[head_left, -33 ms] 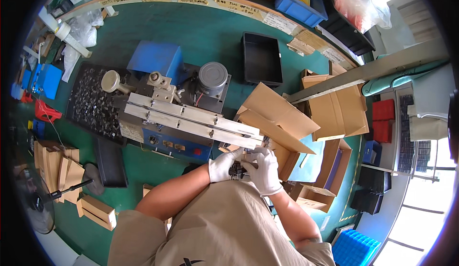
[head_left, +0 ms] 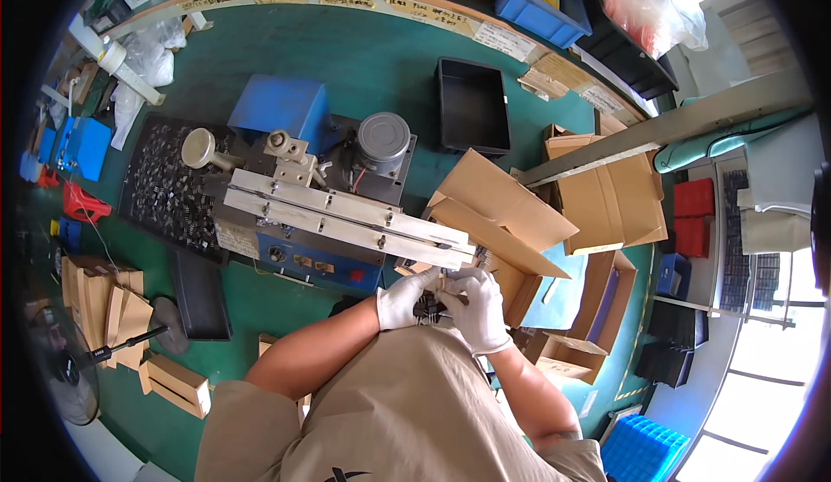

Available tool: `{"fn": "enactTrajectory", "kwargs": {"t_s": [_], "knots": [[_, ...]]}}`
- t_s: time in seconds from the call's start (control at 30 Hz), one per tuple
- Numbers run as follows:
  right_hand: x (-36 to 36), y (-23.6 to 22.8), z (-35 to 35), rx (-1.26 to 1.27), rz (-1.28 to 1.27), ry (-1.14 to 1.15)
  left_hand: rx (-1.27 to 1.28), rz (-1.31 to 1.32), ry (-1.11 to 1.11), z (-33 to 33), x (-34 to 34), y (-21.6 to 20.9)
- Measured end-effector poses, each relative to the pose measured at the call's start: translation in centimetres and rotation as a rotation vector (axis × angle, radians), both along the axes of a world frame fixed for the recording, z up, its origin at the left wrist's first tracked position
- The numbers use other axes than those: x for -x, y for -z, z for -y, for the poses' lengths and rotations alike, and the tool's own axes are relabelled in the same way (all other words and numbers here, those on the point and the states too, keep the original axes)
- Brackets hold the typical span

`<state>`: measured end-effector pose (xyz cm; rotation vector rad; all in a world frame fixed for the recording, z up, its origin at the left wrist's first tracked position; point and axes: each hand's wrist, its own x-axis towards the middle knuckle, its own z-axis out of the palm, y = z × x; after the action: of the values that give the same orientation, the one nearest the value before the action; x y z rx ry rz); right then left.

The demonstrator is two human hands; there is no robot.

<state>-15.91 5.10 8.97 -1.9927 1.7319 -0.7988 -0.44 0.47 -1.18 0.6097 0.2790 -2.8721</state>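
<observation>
At nine-thirty from the tip of the long pale metal rail [head_left: 346, 219], a black rectangular tray [head_left: 128, 213] of loose dark metallic parts [head_left: 169, 183] suggests much is left; the finished share is unclear. The white-gloved left hand [head_left: 402, 300] slants from eight o'clock, the white-gloved right hand [head_left: 479, 312] from five, fingertips bunched, their pinch unclear, small dark pieces [head_left: 427, 308] between.

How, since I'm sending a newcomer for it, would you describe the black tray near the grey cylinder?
Find the machine on the green table. Beyond and right of its grey cylinder sits the tray. It is black and rectangular, unlike the brown box nearby.
</observation>
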Motion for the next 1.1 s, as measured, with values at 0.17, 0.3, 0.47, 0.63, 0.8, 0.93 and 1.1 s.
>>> {"fn": "enactTrajectory", "kwargs": {"t_s": [0.17,0.3,0.47,0.63,0.8,0.93,1.1], "knots": [[1.6,-0.8,-0.3,-0.250,0.708,0.308,0.089,-0.165,0.058,0.7,-0.1,-0.6],[3.6,-3.6,1.5,-0.115,0.371,0.165,0.109,-0.064,0.062,0.9,-0.2,-2.2],[3.9,-6.3,3.4,-0.063,-0.025,0.047,0.045,-0.055,0.053,0.9,-0.2,-2.1],[4.7,-6.5,4.4,-0.129,-0.122,-0.101,-0.016,-0.078,0.060,1.0,-0.3,-2.4],[3.2,-7.3,5.4,-0.037,-0.143,-0.146,-0.016,-0.018,0.065,0.9,-0.5,-2.7],[2.8,-7.1,5.5,0.014,-0.133,-0.141,-0.020,0.000,0.061,1.0,-0.6,-2.8],[2.9,-6.1,5.0,0.076,-0.082,-0.119,-0.008,-0.022,0.060,0.9,-0.7,-2.5]]}}
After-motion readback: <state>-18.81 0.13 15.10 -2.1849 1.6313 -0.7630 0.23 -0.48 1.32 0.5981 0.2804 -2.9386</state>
